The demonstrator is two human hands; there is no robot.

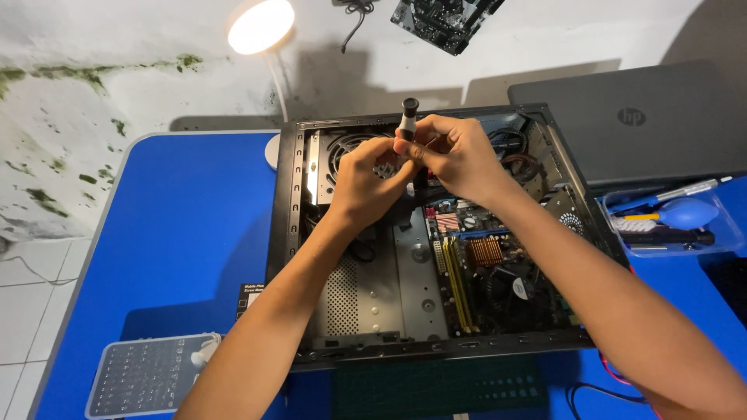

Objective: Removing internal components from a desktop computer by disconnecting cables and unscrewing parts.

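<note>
While both hands meet over the open computer case (289, 233) at upper centre of the frame, they share one screwdriver (408, 118). Its long axis runs near vertical in the picture: black cap end toward the top edge, pale collar below it, shaft running down behind the fingers and into the case. Tip hidden; cannot tell what it touches.

Left hand (366, 183): fingers curled together, closed round the lower part of the handle, knuckles toward the camera.

Right hand (457, 155): thumb and fingertips pinching the handle just under the collar, remaining fingers folded in. The two hands touch each other at the tool.

Case lies flat on a blue table (179, 225), side panel off. Rear fan (350, 144) sits behind the left hand; motherboard (486, 257) with copper-coloured heatsink at centre right.

Closed grey laptop (646, 124) at upper right. Below it, a clear tray (727, 233) with a blue air blower (689, 211). Round lamp (261, 26) glows at upper left. Grid-patterned mat (144, 375) at lower left, dark mat (436, 386) along the bottom edge.
</note>
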